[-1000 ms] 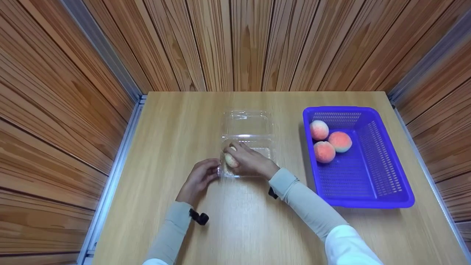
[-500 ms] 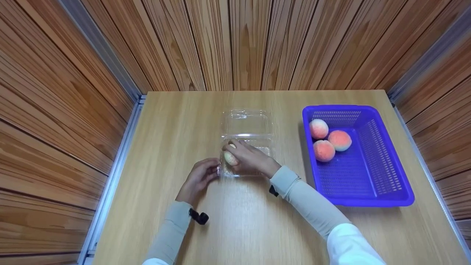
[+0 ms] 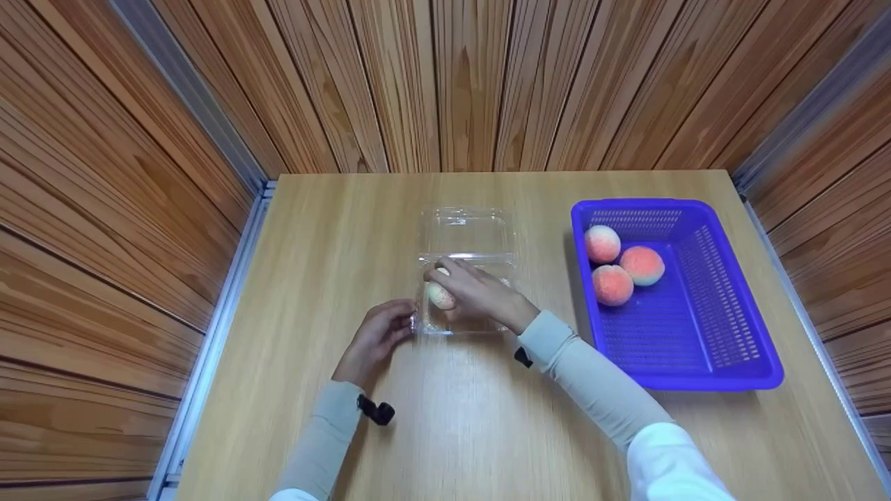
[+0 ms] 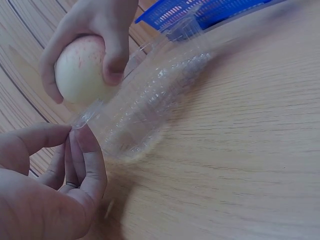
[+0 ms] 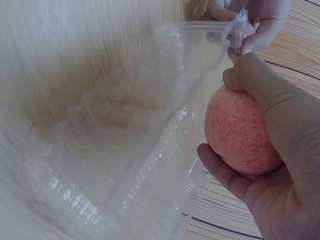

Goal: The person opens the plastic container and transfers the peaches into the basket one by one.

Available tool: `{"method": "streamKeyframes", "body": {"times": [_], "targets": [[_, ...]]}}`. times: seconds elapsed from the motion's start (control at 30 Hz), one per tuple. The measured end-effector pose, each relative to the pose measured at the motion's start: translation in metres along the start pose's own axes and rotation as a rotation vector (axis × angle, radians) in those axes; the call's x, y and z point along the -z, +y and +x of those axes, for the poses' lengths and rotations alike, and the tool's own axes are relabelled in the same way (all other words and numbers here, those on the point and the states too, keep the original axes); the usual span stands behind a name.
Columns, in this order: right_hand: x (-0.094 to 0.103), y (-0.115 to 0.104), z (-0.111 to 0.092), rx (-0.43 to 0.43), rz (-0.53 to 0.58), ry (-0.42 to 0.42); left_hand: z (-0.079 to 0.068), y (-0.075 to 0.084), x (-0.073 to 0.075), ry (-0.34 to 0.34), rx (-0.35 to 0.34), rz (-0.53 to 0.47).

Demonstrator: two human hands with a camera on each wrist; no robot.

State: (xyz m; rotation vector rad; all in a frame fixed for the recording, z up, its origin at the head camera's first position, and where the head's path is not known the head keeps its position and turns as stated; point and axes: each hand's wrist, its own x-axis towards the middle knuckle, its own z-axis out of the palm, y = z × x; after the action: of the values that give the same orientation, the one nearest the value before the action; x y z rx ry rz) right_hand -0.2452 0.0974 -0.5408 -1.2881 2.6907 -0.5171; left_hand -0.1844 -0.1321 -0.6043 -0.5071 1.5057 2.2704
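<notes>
A clear plastic clamshell container (image 3: 468,236) lies at mid-table, its lid folded back toward the far side. My left hand (image 3: 377,335) pinches the tray's left rim between thumb and fingers, as the left wrist view confirms. Just over the tray's left part, my right hand (image 3: 480,296) grips a peach (image 3: 440,296), pale on one side. Its other side is red in the right wrist view, where the same peach (image 5: 240,131) sits between thumb and fingers. The right hand covers much of the tray in the head view.
On the right stands a purple plastic basket (image 3: 696,384) with slotted walls. Three peaches (image 3: 612,285) lie together in its left part. Wood-plank walls (image 3: 473,83) close off the back and both sides of the table.
My right hand has shifted slightly up and to the right with the peach still in its grip. The left hand has stayed at the container's rim.
</notes>
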Motion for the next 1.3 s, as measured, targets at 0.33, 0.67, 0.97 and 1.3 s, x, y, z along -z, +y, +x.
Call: {"method": "streamKeyframes", "body": {"times": [0.33,0.67,0.97,1.3], "targets": [[0.01,0.0,-0.003,-0.029,-0.028,-0.012,-0.002,0.002,-0.001,0.006,0.005,-0.004],[0.021,-0.001,-0.008,-0.038,-0.052,-0.023,-0.001,0.001,-0.001,0.007,0.007,-0.015],[0.027,0.0,-0.011,-0.03,-0.095,-0.016,-0.002,0.001,-0.001,0.013,0.016,0.008],[0.035,0.004,-0.017,-0.049,-0.098,-0.009,-0.001,0.002,-0.001,0.013,0.024,0.053]]}}
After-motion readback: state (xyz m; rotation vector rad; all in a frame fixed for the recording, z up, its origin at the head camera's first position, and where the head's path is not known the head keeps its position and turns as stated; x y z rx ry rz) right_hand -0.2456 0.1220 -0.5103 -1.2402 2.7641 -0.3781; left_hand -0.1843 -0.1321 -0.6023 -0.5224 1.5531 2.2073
